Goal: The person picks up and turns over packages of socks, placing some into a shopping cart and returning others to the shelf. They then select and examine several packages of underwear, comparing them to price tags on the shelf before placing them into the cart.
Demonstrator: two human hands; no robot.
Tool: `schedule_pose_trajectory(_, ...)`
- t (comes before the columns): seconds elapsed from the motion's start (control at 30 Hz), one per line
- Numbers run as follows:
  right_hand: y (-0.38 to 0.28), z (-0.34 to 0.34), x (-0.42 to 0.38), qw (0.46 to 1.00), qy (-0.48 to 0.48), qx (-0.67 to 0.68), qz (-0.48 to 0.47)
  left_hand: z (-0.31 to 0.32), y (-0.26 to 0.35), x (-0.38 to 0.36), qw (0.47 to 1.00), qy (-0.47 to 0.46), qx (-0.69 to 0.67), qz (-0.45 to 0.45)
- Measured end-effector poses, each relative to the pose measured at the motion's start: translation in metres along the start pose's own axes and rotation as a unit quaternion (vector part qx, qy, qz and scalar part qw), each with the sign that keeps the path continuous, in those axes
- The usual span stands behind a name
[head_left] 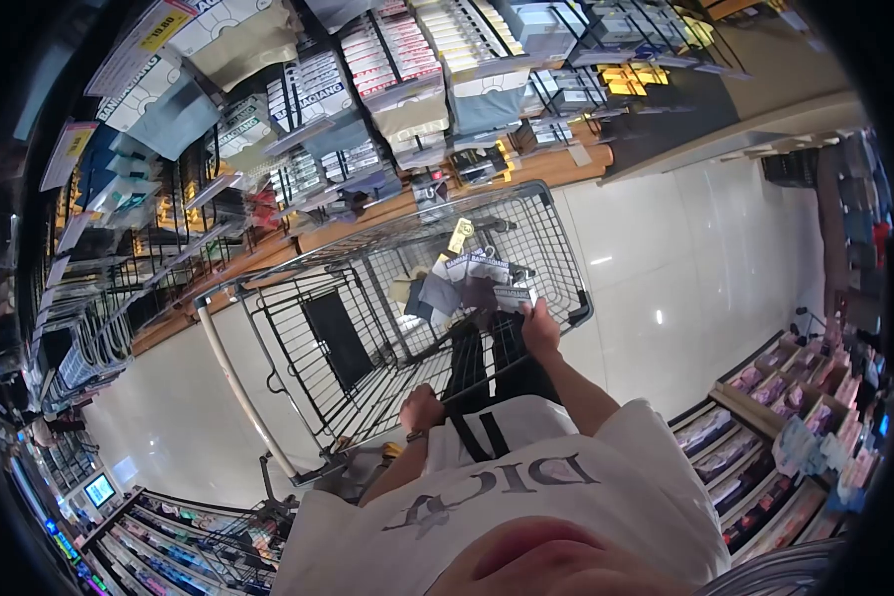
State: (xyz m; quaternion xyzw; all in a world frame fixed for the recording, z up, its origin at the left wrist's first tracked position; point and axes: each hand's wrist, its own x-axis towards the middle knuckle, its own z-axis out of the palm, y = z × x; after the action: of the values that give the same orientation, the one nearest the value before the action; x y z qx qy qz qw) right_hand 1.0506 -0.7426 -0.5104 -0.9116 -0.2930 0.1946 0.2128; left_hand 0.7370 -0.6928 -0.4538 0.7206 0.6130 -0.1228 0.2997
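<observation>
My right hand [539, 330] is over the near right corner of the shopping cart [368, 422], its fingers closed on a dark pack of socks [512, 295] with a printed header card. Several more carded packs [440, 291] in grey, beige and dark cloth lie bunched just left of it. A yellow tag [460, 234] shows above them. My left hand [422, 407] is closed at the cart's near rim and appears to grip it; its fingertips are hidden.
Along the cart's far side runs a display rack [387, 89] of boxed and hanging packs with price tags. Slatted shelves [730, 457] with small goods stand at the right, and more shelves [169, 541] at the lower left. Pale tiled floor [675, 258] surrounds the cart.
</observation>
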Motion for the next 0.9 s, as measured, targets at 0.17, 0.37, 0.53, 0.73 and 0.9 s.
schedule_pose_trajectory(0.17, 0.009, 0.0, 0.005, 1.0, 0.007, -0.01, -0.02, 0.015, 0.006, 0.0, 0.998, 0.056, 0.029, 0.015)
schedule_pose_trajectory(0.37, 0.018, 0.006, 0.015, 0.997, 0.042, 0.017, -0.065, 0.024, 0.014, 0.001, 0.995, 0.095, 0.035, 0.01)
schedule_pose_trajectory(0.53, 0.018, 0.008, 0.005, 0.999, 0.021, 0.005, -0.029, 0.027, 0.006, 0.003, 0.995, 0.091, 0.035, -0.003)
schedule_pose_trajectory(0.73, 0.027, 0.017, 0.0, 0.989, 0.086, -0.021, -0.115, 0.027, 0.003, 0.004, 0.999, 0.016, 0.024, -0.043)
schedule_pose_trajectory(0.9, 0.025, 0.024, -0.014, 0.998, 0.046, 0.009, -0.044, 0.026, -0.009, 0.003, 0.985, -0.115, 0.018, -0.127)
